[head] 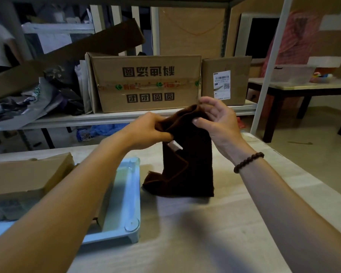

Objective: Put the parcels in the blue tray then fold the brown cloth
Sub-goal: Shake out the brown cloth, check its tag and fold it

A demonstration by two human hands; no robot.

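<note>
The brown cloth (187,164) hangs in front of me above the table, its lower end resting on the tabletop, a white label showing near the top. My left hand (148,133) pinches its upper left corner. My right hand (215,119) holds the upper right edge between thumb and fingers, a bead bracelet on that wrist. The blue tray (130,196) lies on the table at the left, under my left forearm. A cardboard parcel (24,174) sits in the tray, with a flatter wrapped parcel (6,209) in front of it.
A pale table (205,233) fills the foreground. Behind it a white shelf (106,119) carries a large printed carton (146,83), a smaller labelled carton (224,79) and crumpled bags (37,99). A dark-legged table (303,89) stands at the right. A person stands at far left.
</note>
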